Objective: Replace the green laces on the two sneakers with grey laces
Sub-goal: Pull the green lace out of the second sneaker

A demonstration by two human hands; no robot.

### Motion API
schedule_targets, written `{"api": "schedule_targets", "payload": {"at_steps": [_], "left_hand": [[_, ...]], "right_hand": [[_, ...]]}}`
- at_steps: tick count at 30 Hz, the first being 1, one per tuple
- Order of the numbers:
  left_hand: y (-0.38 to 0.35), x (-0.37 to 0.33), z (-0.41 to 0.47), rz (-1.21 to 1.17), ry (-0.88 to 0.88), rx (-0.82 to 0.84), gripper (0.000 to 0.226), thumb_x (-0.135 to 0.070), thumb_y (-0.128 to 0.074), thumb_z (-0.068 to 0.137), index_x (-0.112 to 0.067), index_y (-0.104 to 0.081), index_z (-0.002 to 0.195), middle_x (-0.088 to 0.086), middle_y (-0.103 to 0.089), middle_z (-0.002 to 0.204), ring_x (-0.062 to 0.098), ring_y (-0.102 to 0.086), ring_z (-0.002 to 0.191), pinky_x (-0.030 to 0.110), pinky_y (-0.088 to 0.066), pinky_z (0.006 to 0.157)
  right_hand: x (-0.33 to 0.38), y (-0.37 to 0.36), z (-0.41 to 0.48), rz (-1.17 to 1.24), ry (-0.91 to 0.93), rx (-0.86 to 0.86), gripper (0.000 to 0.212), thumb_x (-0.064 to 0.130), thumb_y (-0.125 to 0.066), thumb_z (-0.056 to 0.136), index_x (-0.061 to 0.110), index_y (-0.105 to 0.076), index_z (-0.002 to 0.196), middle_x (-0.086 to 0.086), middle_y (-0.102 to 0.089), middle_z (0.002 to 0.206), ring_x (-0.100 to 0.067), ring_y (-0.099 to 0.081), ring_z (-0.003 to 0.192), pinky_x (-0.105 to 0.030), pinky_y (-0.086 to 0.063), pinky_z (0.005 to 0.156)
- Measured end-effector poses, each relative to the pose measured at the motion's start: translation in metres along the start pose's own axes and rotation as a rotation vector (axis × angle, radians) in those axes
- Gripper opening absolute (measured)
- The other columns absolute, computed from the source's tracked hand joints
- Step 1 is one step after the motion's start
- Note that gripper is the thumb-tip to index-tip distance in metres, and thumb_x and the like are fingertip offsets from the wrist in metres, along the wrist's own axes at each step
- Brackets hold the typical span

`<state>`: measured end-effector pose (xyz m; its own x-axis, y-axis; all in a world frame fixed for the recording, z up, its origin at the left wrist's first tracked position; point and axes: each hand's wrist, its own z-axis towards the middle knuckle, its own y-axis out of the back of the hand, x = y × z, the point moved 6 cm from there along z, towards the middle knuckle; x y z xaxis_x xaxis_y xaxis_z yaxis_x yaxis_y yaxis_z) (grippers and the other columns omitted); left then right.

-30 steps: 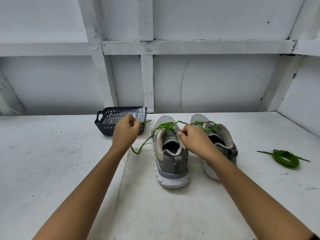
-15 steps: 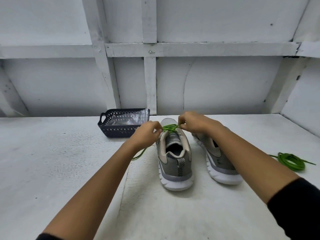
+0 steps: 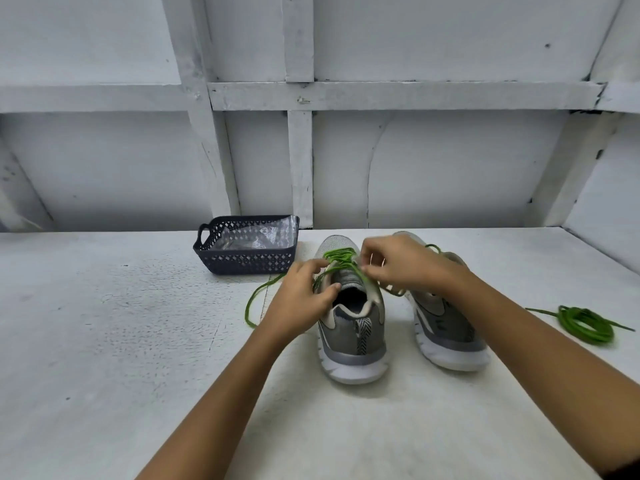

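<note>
While pinching the lace (image 3: 338,258) at centre frame between clamped right hand (image 3: 405,265) fingertips and steadying the sneaker (image 3: 353,330) with left hand (image 3: 304,297) curled round its collar, loosen each crossing before drawing gently upward.

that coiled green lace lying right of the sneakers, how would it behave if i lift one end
The coiled green cord lace is probably floppy: its loops lie flat on the white table, so lifting one end would likely uncoil it. Being thin, it is probably very light and should not roll.
</note>
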<state>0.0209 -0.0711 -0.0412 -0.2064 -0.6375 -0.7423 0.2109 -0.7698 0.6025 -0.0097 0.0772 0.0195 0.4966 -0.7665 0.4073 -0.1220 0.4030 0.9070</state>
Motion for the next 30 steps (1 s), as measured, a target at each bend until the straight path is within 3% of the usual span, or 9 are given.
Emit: {"api": "schedule_targets", "payload": {"at_steps": [3, 7, 10, 13, 18, 21, 24, 27, 30], "left_hand": [[-0.005, 0.002, -0.001, -0.031, 0.035, 0.006, 0.046, -0.026, -0.063, 0.088, -0.018, -0.051, 0.132, 0.005, -0.051, 0.127, 0.015, -0.048, 0.118, 0.025, -0.037, 0.097], [-0.005, 0.005, -0.003, -0.074, 0.052, -0.028, 0.045, -0.024, -0.060, 0.090, -0.018, -0.051, 0.133, 0.004, -0.053, 0.127, 0.014, -0.050, 0.116, 0.024, -0.038, 0.095], [-0.005, 0.004, -0.004, -0.073, 0.052, -0.041, 0.043, -0.025, -0.059, 0.090, -0.020, -0.052, 0.132, 0.003, -0.055, 0.126, 0.014, -0.051, 0.113, 0.025, -0.040, 0.093], [-0.006, 0.004, -0.004, -0.080, 0.056, -0.044, 0.042, -0.026, -0.058, 0.091, -0.021, -0.053, 0.132, 0.001, -0.056, 0.123, 0.013, -0.052, 0.110, 0.026, -0.042, 0.092], [-0.007, 0.005, -0.005, -0.079, 0.059, -0.043, 0.041, -0.026, -0.057, 0.091, -0.020, -0.053, 0.132, 0.002, -0.057, 0.121, 0.012, -0.054, 0.107, 0.027, -0.043, 0.091], [-0.007, 0.005, -0.006, -0.089, 0.061, -0.048, 0.041, -0.025, -0.057, 0.092, -0.020, -0.053, 0.132, 0.002, -0.057, 0.121, 0.013, -0.054, 0.106, 0.027, -0.043, 0.091], [-0.007, 0.005, -0.007, -0.094, 0.064, -0.043, 0.041, -0.026, -0.056, 0.092, -0.021, -0.053, 0.132, 0.001, -0.057, 0.124, 0.012, -0.052, 0.109, 0.026, -0.042, 0.092], [-0.007, 0.005, -0.007, -0.092, 0.066, -0.043, 0.041, -0.025, -0.056, 0.092, -0.021, -0.053, 0.132, 0.001, -0.057, 0.124, 0.013, -0.052, 0.111, 0.026, -0.042, 0.093], [-0.008, 0.005, -0.007, -0.096, 0.072, -0.041, 0.040, -0.024, -0.056, 0.092, -0.021, -0.052, 0.133, 0.001, -0.056, 0.125, 0.013, -0.052, 0.112, 0.024, -0.040, 0.092]], "right_hand": [[-0.014, 0.005, 0.016, 0.120, -0.137, -0.064, 0.014, 0.018, -0.052, 0.093, 0.010, -0.062, 0.089, -0.010, -0.068, 0.083, -0.027, -0.069, 0.070, -0.036, -0.058, 0.066], [-0.025, -0.006, 0.030, 0.235, -0.257, 0.089, 0.021, 0.017, -0.056, 0.094, 0.000, -0.068, 0.095, -0.006, -0.062, 0.071, -0.012, -0.060, 0.061, -0.021, -0.054, 0.054], [-0.025, -0.008, 0.034, 0.350, -0.274, 0.147, 0.016, 0.011, -0.057, 0.093, -0.001, -0.066, 0.096, -0.004, -0.060, 0.071, -0.009, -0.059, 0.065, -0.019, -0.054, 0.054], [-0.019, -0.008, 0.037, 0.315, -0.272, 0.145, 0.015, 0.005, -0.050, 0.094, 0.000, -0.062, 0.088, -0.006, -0.058, 0.069, -0.011, -0.058, 0.061, -0.020, -0.054, 0.054], [-0.013, -0.017, 0.045, 0.248, -0.286, 0.062, 0.034, 0.004, -0.033, 0.099, 0.001, -0.049, 0.068, -0.018, -0.057, 0.067, -0.025, -0.057, 0.052, -0.024, -0.049, 0.040], [-0.017, -0.016, 0.047, 0.313, -0.327, 0.002, 0.033, 0.016, -0.035, 0.102, -0.002, -0.054, 0.080, -0.019, -0.059, 0.070, -0.024, -0.057, 0.051, -0.026, -0.050, 0.045], [-0.029, -0.014, 0.040, 0.432, -0.409, 0.114, 0.041, 0.034, -0.039, 0.100, -0.001, -0.057, 0.088, -0.012, -0.059, 0.070, -0.018, -0.057, 0.054, -0.025, -0.049, 0.050], [-0.032, -0.011, 0.036, 0.417, -0.353, 0.246, 0.027, 0.022, -0.055, 0.095, 0.007, -0.060, 0.074, -0.005, -0.057, 0.066, -0.012, -0.055, 0.057, -0.021, -0.045, 0.052], [-0.035, 0.000, 0.041, 0.599, -0.346, 0.109, 0.022, 0.010, -0.057, 0.092, 0.007, -0.057, 0.071, -0.006, -0.055, 0.064, -0.012, -0.052, 0.058, -0.020, -0.044, 0.054]]}}
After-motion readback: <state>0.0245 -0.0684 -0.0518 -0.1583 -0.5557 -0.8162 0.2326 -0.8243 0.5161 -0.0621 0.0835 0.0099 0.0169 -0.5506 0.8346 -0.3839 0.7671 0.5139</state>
